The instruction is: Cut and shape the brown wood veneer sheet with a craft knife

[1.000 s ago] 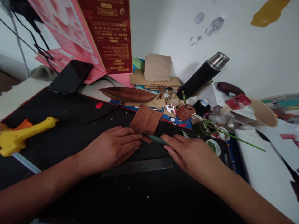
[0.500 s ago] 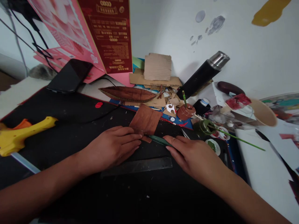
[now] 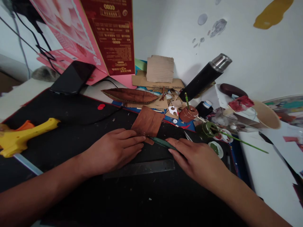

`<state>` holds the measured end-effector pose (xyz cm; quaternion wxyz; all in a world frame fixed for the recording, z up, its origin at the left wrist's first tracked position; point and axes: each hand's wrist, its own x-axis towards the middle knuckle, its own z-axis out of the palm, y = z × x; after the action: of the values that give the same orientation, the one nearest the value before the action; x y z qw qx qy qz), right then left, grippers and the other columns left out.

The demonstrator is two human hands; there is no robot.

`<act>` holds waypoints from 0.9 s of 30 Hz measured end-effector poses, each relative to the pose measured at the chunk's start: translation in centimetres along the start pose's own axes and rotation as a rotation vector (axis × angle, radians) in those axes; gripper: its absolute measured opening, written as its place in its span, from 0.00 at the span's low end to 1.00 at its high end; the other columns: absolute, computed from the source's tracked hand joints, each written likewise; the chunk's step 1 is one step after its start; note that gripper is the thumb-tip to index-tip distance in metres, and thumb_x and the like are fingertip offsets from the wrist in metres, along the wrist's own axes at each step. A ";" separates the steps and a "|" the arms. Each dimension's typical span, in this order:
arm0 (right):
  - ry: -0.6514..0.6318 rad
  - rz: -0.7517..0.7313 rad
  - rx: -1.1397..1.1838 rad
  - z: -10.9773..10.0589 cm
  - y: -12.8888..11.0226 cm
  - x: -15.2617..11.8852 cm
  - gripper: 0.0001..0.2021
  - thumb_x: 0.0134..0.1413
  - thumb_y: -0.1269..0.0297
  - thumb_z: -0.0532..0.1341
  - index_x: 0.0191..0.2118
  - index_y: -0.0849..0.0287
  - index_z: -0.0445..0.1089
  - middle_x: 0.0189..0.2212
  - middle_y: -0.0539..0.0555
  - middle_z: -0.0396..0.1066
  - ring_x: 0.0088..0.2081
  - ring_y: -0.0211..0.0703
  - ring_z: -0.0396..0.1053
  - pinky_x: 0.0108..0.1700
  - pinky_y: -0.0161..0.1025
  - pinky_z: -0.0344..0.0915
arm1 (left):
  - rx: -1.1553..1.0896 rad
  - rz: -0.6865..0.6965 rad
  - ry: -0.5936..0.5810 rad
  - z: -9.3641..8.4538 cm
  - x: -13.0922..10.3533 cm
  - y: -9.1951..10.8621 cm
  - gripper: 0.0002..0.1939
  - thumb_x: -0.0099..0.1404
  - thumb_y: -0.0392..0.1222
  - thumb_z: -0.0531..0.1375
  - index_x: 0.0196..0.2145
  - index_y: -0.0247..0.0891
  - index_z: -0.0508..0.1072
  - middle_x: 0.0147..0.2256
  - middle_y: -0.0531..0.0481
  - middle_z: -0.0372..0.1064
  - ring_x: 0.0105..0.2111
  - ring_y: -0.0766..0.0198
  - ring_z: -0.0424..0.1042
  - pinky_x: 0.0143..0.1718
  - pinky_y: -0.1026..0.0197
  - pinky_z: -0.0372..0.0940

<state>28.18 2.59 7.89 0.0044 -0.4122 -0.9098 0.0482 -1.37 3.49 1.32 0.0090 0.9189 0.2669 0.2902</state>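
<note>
Rested left hand (image 3: 112, 152), fingers together, on brown sheet (image 3: 150, 121) beyond clear strip (image 3: 156, 166), likely for steadying; couldn't tell thumb grip. Pinched green tool (image 3: 163, 142) in right hand (image 3: 197, 159), likely for control.

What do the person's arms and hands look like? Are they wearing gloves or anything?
No gloves! The left hand and right hand are both bare, and I can't see any rings. The left forearm and right forearm are bare too, with no sleeve, watch or bracelet showing before the picture's edge.
</note>
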 end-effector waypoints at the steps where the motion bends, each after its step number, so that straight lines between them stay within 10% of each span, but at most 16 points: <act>1: -0.005 0.000 -0.002 0.0 0.0 0.0 0.20 0.76 0.59 0.49 0.60 0.58 0.73 0.39 0.57 0.81 0.32 0.46 0.79 0.30 0.39 0.68 | -0.011 -0.007 -0.005 0.0 0.0 0.0 0.11 0.76 0.37 0.57 0.50 0.37 0.79 0.50 0.47 0.82 0.47 0.58 0.78 0.46 0.56 0.73; 27: -0.019 -0.052 -0.124 -0.2 -0.5 0.6 0.19 0.76 0.62 0.48 0.58 0.59 0.73 0.32 0.53 0.78 0.23 0.44 0.74 0.23 0.40 0.55 | -0.024 -0.026 -0.032 0.3 -0.1 -0.3 0.10 0.76 0.37 0.57 0.47 0.36 0.79 0.48 0.48 0.82 0.48 0.57 0.76 0.47 0.55 0.72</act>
<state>27.42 2.73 8.16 -0.0285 -0.3873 -0.9215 -0.0048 -1.41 3.73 0.99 0.0283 0.9196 0.2753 0.2788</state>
